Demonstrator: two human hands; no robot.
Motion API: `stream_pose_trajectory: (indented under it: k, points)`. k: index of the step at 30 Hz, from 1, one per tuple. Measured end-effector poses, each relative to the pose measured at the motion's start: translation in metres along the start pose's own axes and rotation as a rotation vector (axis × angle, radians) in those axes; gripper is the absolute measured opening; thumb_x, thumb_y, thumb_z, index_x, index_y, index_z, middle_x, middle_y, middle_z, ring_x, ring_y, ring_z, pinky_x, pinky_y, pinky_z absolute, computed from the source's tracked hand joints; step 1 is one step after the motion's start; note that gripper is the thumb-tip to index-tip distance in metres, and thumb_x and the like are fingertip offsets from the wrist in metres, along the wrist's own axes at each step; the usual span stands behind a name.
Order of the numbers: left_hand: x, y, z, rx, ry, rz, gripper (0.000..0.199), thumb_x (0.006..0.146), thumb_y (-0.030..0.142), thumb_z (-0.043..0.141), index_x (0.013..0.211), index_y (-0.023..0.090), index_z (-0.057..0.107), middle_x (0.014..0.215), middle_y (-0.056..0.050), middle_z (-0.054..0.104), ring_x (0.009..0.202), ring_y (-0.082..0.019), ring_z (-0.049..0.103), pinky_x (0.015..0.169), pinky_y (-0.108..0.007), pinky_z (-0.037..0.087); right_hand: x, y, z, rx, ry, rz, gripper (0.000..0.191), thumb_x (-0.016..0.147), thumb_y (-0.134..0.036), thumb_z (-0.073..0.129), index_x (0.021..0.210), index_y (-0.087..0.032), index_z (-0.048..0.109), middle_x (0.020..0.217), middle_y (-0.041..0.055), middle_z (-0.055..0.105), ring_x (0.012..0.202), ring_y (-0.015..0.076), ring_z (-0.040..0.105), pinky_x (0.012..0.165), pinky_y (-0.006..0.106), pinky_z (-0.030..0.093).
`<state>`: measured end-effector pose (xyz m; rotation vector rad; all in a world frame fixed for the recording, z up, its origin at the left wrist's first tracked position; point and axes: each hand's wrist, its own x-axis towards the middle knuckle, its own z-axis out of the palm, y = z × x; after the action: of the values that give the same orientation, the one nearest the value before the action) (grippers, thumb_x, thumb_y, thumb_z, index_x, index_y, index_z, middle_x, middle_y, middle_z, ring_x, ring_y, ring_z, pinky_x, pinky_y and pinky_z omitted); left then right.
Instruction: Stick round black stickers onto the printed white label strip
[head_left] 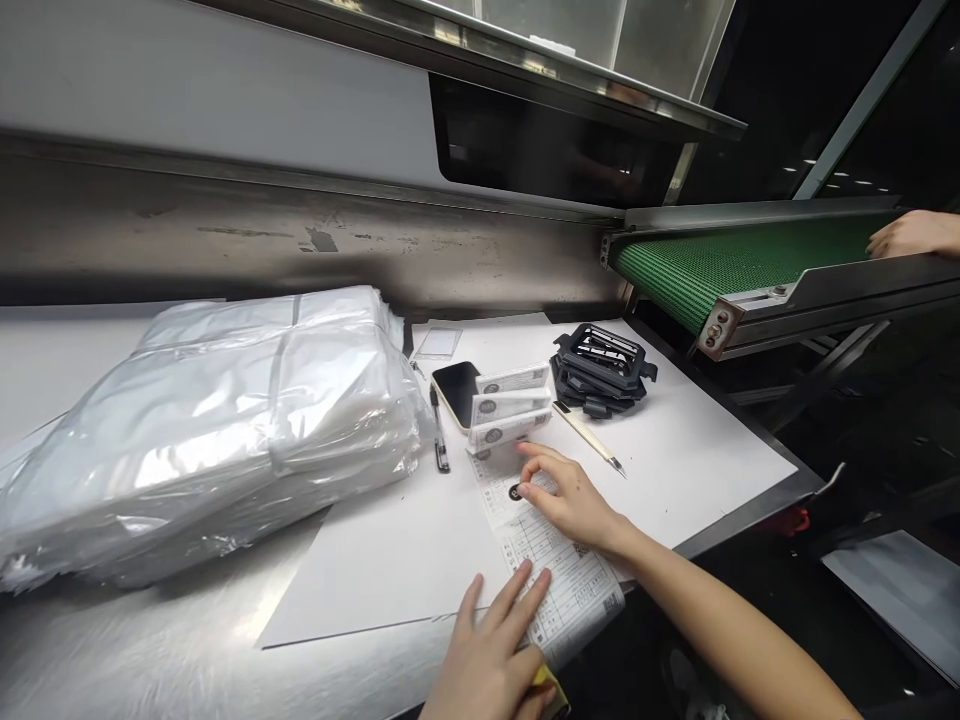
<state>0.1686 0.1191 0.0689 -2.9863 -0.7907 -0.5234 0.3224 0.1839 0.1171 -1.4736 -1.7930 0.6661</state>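
Note:
A long printed sheet (559, 570) lies unfolded over the table's front edge, its far end beside a stack of folded leaflets (511, 405). My left hand (495, 645) rests on the sheet's near left part with fingers spread; a yellow object (553, 690), mostly hidden, shows beneath its lower fingers. Farther along the sheet, my right hand (566, 495) is curled with thumb and index finger close together, next to a round black mark. Whether a thin edge is between those fingertips is too small to tell. The phone (456, 390) lies flat, partly behind the leaflets.
Bundled clear plastic bags (247, 410) fill the left. A black pen (439, 430), a cutter knife (589, 438) and stacked black plastic frames (604, 368) lie around the leaflets. At right are a green conveyor (735, 265) and another person's hand (911, 235).

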Motion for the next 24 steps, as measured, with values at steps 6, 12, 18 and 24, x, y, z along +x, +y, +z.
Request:
stream_pose_trajectory:
  k: [6, 12, 18, 24]
  points:
    - [0.003, 0.012, 0.000, 0.017, 0.047, 0.002, 0.020, 0.062, 0.027, 0.065, 0.052, 0.018, 0.050, 0.111, -0.011, 0.055, 0.103, -0.032, 0.048, 0.071, -0.056, 0.043, 0.008, 0.003, 0.012, -0.118, 0.050, 0.136, 0.007, 0.073, -0.021, 0.052, 0.068, -0.017, 0.055, 0.081, 0.0048, 0.054, 0.088, 0.0180, 0.048, 0.079, 0.032, 0.036]
    - [0.002, 0.013, 0.000, -0.046, 0.045, -0.030, 0.026, 0.070, 0.035, 0.056, 0.053, 0.017, 0.048, 0.114, -0.010, 0.053, 0.105, -0.030, 0.045, 0.073, -0.055, 0.042, 0.008, 0.005, 0.024, -0.252, 0.022, 0.187, 0.012, 0.071, -0.024, 0.053, 0.065, -0.016, 0.059, 0.074, 0.0055, 0.058, 0.090, 0.0219, 0.045, 0.082, 0.037, 0.030]
    - [0.005, 0.014, -0.004, 0.042, 0.016, 0.001, 0.026, 0.075, 0.025, 0.048, 0.050, 0.017, 0.050, 0.112, -0.011, 0.053, 0.104, -0.031, 0.046, 0.071, -0.055, 0.043, 0.011, 0.007, 0.028, -0.390, 0.001, 0.166, 0.014, 0.071, -0.028, 0.054, 0.065, -0.017, 0.060, 0.079, 0.0065, 0.057, 0.092, 0.0232, 0.042, 0.078, 0.037, 0.028]
    - [0.008, 0.018, -0.006, 0.076, -0.020, -0.020, 0.021, 0.058, 0.004, 0.041, 0.051, 0.018, 0.055, 0.111, -0.008, 0.053, 0.102, -0.028, 0.048, 0.070, -0.054, 0.044, 0.026, 0.010, 0.024, -0.499, 0.043, 0.176, 0.040, 0.068, -0.047, 0.053, 0.074, -0.008, 0.058, 0.100, 0.0209, 0.049, 0.096, 0.0342, 0.036, 0.075, 0.047, 0.025]
